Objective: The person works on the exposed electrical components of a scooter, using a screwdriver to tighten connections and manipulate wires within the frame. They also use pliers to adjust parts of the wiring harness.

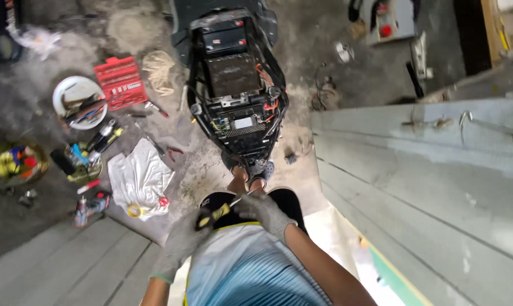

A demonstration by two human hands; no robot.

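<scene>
Gloved hands on a screwdriver above an opened scooter

Head view: the left hand (184,241) is clenched round the black-and-yellow handle of the screwdriver (219,212); the right hand (263,211) pinches its shaft near the tip. Ahead on the concrete floor (318,39) stands the scooter (236,85), a red socket set (120,82) to its left

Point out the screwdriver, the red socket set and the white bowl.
screwdriver (215,215): head view, on its black-and-yellow handle.
red socket set (120,83): head view, middle of the open case.
white bowl (69,90): head view, on its bare upper rim.
</scene>
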